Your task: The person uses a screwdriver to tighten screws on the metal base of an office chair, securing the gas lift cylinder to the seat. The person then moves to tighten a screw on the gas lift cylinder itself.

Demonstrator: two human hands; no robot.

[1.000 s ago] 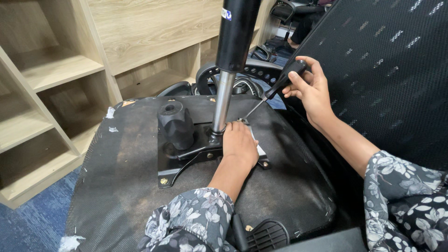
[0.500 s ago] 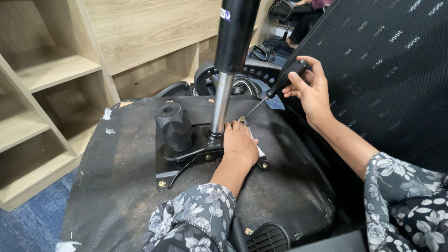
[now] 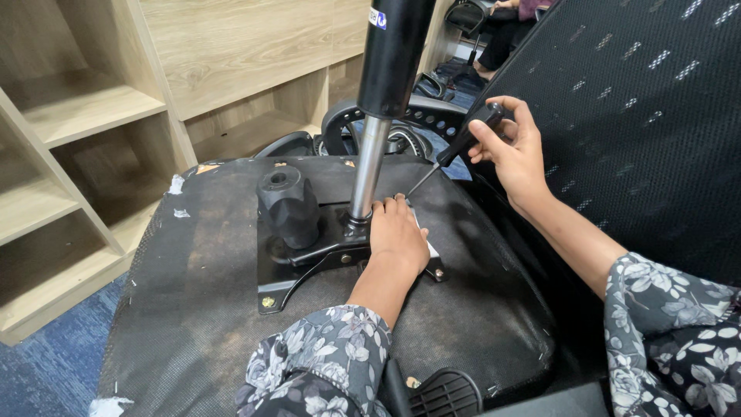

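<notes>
Screwdriver (image 3: 455, 150) angled down in right hand (image 3: 515, 150), left hand (image 3: 399, 235) flat on plate (image 3: 309, 259)

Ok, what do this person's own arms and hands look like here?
Both hands, the left hand and the right hand, are bare: no gloves, rings or watch visible. The forearms are uncovered; both arms wear dark floral-print sleeves with grey-white flowers, ending near the elbows.

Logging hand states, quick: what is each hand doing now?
Left hand: open, flat on the metal plate.
Right hand: closed around the screwdriver.

small white-and-blue label (image 3: 377, 18) high on the black cylinder (image 3: 397, 54), top centre
</notes>
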